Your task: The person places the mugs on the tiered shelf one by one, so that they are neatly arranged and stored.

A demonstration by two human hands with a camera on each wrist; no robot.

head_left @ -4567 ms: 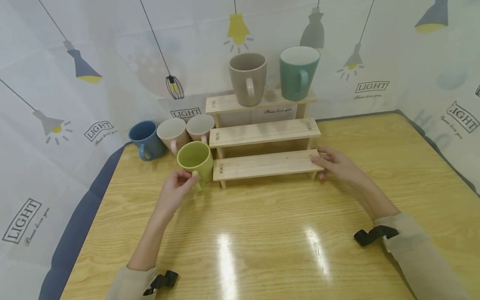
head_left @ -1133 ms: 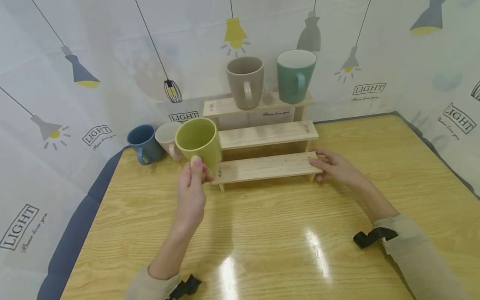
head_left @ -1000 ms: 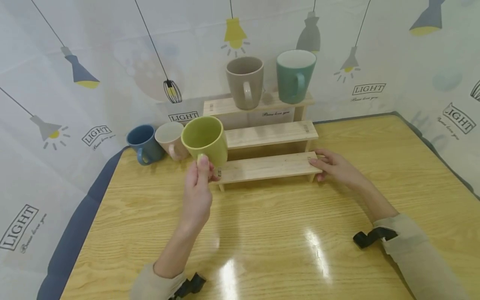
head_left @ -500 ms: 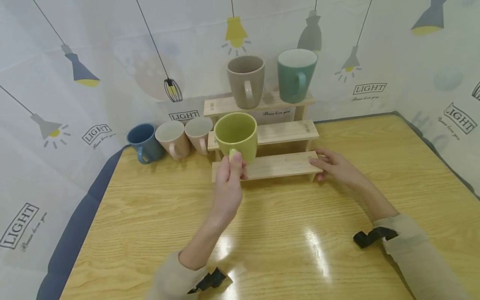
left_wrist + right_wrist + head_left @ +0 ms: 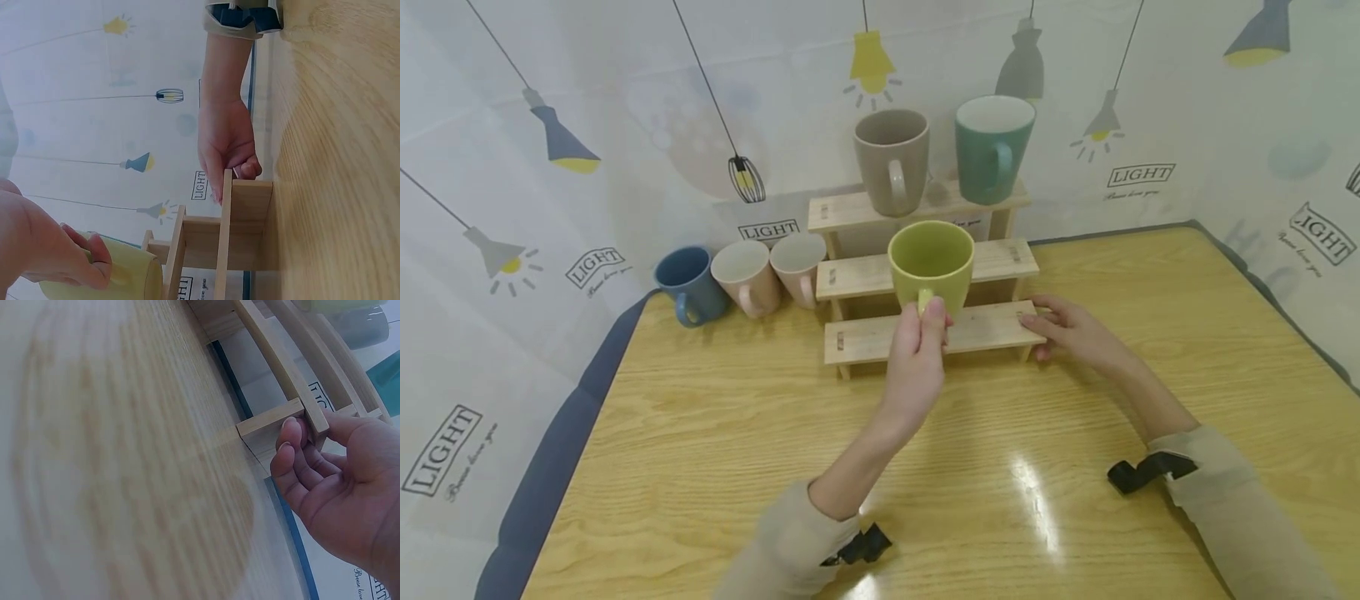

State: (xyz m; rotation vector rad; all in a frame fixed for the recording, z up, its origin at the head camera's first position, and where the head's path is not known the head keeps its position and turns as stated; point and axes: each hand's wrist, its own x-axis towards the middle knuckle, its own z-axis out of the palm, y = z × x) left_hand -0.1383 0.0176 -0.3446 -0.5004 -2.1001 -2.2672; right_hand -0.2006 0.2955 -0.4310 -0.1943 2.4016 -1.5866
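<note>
My left hand (image 5: 916, 358) pinches the handle of a yellow-green mug (image 5: 931, 267), which is upright and in front of the middle and lowest steps of a wooden three-step stand (image 5: 872, 337). In the left wrist view the mug (image 5: 134, 275) lies beyond the fingers, partly cut off by the frame. My right hand (image 5: 1067, 329) grips the right end of the lowest step, thumb on top and fingers below; the right wrist view shows the same hand (image 5: 337, 481) at the board's end. On the top step stand a taupe mug (image 5: 891, 162) and a teal mug (image 5: 995, 150).
Left of the stand, a blue mug (image 5: 691, 287) and two pink mugs, one nearer the blue one (image 5: 748, 279) and one against the stand (image 5: 800, 271), stand on the wooden table (image 5: 700, 450). A lamp-print cloth (image 5: 647, 125) hangs behind.
My left hand has lifted the yellow-green mug off the table beside the stand and carried it right, in front of the steps. The right hand has stayed on the lowest step's end.
</note>
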